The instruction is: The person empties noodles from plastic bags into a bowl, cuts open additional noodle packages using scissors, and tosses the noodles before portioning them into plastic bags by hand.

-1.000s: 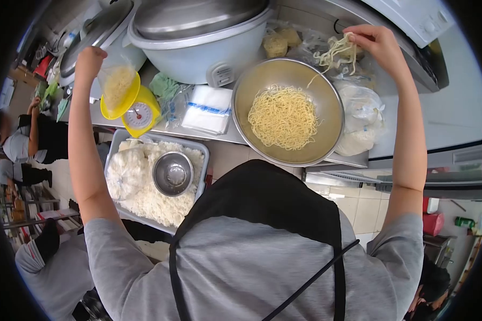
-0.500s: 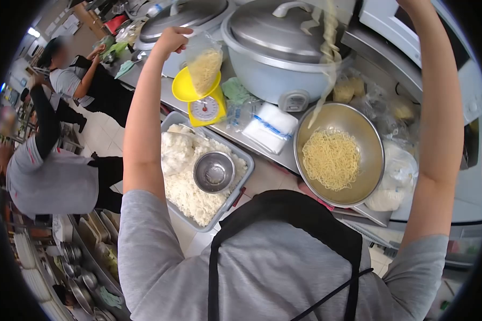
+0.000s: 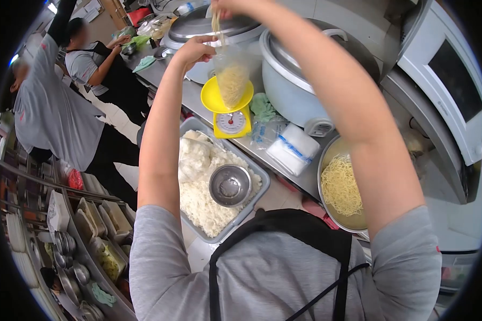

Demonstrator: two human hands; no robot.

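My left hand (image 3: 195, 52) grips the top of a clear plastic bag (image 3: 233, 80) partly filled with yellow noodles. The bag's lower end rests on the yellow pan (image 3: 213, 95) of a kitchen scale (image 3: 232, 123). Above the bag's mouth, my right hand (image 3: 233, 7) is closed on a bunch of noodles (image 3: 216, 27) that hangs down toward the opening. The top of this hand is cut off by the frame's edge. More noodles (image 3: 340, 184) lie in a steel bowl (image 3: 323, 166) at the right, partly hidden by my right forearm.
A grey tub (image 3: 258, 172) of white rice holds a small metal bowl (image 3: 230, 185). On the counter are a stack of plastic bags (image 3: 293, 150), a green cloth (image 3: 262, 108) and two large lidded cookers (image 3: 289, 80). Two people (image 3: 59, 120) stand at the left.
My right hand has swung left with the noodles, from above the steel bowl to above the plastic bag. My left hand still holds the bag on the scale. The view has shifted.
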